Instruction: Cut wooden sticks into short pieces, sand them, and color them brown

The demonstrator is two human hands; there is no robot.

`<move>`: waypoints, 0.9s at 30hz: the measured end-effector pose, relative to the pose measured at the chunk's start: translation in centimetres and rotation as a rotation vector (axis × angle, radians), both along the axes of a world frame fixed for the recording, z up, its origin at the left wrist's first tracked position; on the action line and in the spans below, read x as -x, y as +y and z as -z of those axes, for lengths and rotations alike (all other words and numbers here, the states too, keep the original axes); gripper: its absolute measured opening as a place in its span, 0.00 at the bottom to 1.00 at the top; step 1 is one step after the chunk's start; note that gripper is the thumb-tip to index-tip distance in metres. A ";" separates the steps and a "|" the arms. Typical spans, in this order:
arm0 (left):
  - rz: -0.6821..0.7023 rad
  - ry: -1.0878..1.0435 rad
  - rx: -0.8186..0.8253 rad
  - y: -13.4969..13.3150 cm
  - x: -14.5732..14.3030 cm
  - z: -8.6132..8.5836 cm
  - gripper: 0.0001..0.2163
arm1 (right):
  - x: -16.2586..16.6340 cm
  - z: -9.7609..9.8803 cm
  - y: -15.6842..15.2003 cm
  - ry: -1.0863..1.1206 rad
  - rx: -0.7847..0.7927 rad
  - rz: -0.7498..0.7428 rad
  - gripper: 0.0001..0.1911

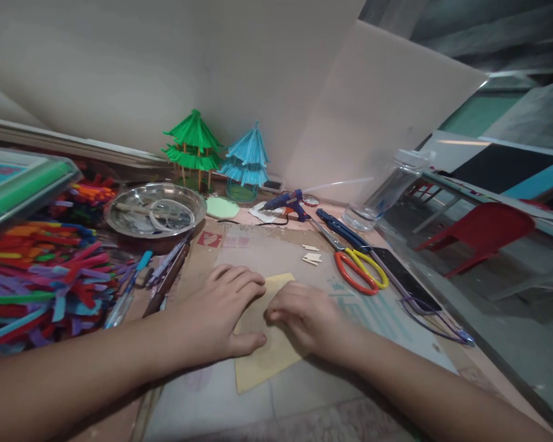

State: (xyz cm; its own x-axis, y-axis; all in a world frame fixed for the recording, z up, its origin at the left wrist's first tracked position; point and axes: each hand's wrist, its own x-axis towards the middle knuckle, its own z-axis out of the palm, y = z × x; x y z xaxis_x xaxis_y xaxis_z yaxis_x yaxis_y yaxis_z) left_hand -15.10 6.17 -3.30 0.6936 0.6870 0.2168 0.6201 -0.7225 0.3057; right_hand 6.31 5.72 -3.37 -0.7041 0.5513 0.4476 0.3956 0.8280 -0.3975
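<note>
A yellow sheet (267,372), perhaps paper or thin foam, lies on the work surface in front of me. My left hand (228,313) rests at its left side with the fingers stretched out and the thumb apart. Over the sheet's right side, my right hand (306,316) has its fingers curled together in a pinch. Whatever sits between those fingertips, if anything, is hidden. Beyond the right hand lie several short pale sticks (311,256). Scissors (357,270) with an orange and a yellow handle loop are to their right.
Colourful fuzzy strips (41,294) are heaped at left, beside a metal bowl (120,212). Green (193,147) and blue (249,156) tiered pagoda models stand behind. A glue gun (283,201), a blue cutter (341,230), a dark phone (405,276) and a clear jar (382,190) line the right side.
</note>
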 end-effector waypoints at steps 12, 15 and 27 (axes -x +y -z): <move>0.015 0.031 -0.013 0.1 0.0 0.0 0.22 | -0.2 0.1 0.1 -0.026 0.025 0.008 0.09; 0.007 0.030 -0.017 0.1 0.0 0.0 0.23 | -0.2 0.1 0.1 -0.028 -0.043 0.011 0.10; 0.005 0.032 -0.007 0.0 0.0 0.0 0.24 | -0.5 -0.1 0.4 0.102 0.172 0.206 0.10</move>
